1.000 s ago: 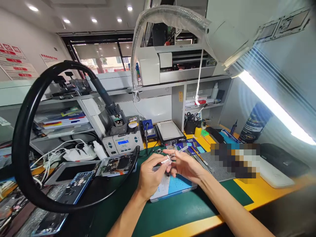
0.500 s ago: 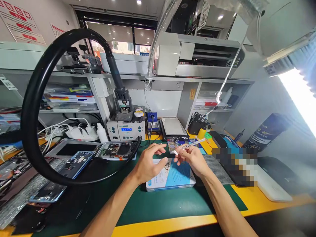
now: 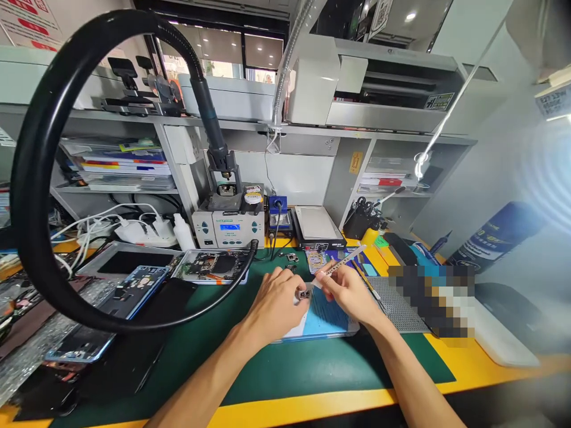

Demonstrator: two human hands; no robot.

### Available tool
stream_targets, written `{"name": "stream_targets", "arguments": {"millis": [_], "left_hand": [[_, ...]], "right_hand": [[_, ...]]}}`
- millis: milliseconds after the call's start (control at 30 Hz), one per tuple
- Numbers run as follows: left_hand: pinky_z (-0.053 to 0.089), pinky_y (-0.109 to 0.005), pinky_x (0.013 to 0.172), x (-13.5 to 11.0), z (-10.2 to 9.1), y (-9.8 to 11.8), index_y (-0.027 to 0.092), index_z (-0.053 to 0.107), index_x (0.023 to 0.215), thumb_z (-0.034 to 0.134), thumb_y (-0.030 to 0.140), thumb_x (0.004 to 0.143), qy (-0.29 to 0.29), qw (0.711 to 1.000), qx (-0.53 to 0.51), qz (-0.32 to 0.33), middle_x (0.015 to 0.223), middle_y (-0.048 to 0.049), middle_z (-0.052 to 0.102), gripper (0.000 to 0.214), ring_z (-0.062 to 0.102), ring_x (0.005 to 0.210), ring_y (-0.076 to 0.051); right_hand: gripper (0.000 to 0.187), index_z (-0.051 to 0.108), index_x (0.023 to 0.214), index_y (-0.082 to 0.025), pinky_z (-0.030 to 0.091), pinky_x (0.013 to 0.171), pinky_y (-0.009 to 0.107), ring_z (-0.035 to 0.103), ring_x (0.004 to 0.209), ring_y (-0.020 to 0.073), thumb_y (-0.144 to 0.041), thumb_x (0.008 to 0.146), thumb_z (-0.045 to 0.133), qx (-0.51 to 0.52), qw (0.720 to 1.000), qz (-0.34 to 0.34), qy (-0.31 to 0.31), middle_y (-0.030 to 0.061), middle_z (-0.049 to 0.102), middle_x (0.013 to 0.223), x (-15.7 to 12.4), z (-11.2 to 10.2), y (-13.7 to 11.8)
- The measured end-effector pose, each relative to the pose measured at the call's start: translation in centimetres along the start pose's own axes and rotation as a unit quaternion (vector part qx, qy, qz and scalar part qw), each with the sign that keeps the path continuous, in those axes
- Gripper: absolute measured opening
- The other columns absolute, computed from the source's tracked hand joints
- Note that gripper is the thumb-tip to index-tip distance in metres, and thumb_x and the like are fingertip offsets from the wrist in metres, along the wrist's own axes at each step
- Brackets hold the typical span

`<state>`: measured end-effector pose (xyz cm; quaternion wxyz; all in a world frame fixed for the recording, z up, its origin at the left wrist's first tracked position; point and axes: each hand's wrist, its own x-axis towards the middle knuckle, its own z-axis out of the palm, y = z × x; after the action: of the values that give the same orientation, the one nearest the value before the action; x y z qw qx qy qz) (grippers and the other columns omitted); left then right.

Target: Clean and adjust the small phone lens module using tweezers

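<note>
My left hand [image 3: 280, 300], fingers bent down and closed, pinches a small silver part with dark round spots [image 3: 304, 293] over the blue-and-white flat box [image 3: 328, 315]. In my right hand [image 3: 343, 290] a thin white strip with a row of dark marks [image 3: 345, 261] is gripped between thumb and fingers. It slants up to the right, with its pale lower end close to the small silver part. I cannot tell whether the two touch. My hands hide much of the box, which lies on the green mat [image 3: 312, 368].
A black flexible hose [image 3: 22, 178] loops on the left, above a blue-framed phone [image 3: 107, 315] and an opened phone board [image 3: 216, 266]. Behind stand a grey hot-air station [image 3: 229, 229] and a flat heating plate [image 3: 319, 226]. A perforated grey mat [image 3: 397, 303] lies right.
My left hand has gone from open to closed, picking up the small silver part from the box. My right hand still holds the strip, now tilted more steeply. The camera view has shifted.
</note>
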<state>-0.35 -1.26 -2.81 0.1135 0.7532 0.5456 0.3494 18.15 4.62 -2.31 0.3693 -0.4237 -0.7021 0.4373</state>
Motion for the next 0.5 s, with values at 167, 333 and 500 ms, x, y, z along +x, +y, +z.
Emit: {"name": "stream_targets", "arguments": {"millis": [167,333,500], "left_hand": [[0.051,-0.032,0.071,0.4,-0.5,-0.3,0.021,0.07,0.088,0.067,0.014,0.083,0.014,0.998,-0.053,-0.026,0.078,-0.0016,0.07,0.01,0.065,0.076,-0.02],[0.053,-0.025,0.067,0.8,-1.8,0.1,0.02,0.072,0.097,0.069,0.027,0.087,0.092,0.973,-0.201,-0.069,0.074,0.001,0.07,0.013,0.064,0.069,-0.014],[0.055,-0.026,0.069,0.7,-2.4,0.7,0.02,0.073,0.1,0.067,0.024,0.086,0.121,0.96,-0.248,-0.047,0.075,0.0003,0.07,0.016,0.063,0.069,-0.014]], "right_hand": [[0.028,0.059,0.075,-0.021,0.034,0.04,0.024,0.048,0.041,0.0124,-0.045,0.087,0.069,0.109,0.994,0.012,-0.006,-0.0034,0.057,0.048,0.1,-0.4,-0.6],[0.025,0.062,0.08,-0.019,0.038,0.036,0.02,0.057,0.043,0.012,-0.037,0.079,0.079,0.302,0.953,0.014,0.001,-0.0025,0.062,0.059,-0.2,-0.3,-1.1],[0.021,0.065,0.081,-0.019,0.043,0.038,0.023,0.059,0.043,0.0139,-0.036,0.081,0.078,0.296,0.954,-0.026,0.04,-0.002,0.064,0.055,-0.7,0.2,-1.5]]}}
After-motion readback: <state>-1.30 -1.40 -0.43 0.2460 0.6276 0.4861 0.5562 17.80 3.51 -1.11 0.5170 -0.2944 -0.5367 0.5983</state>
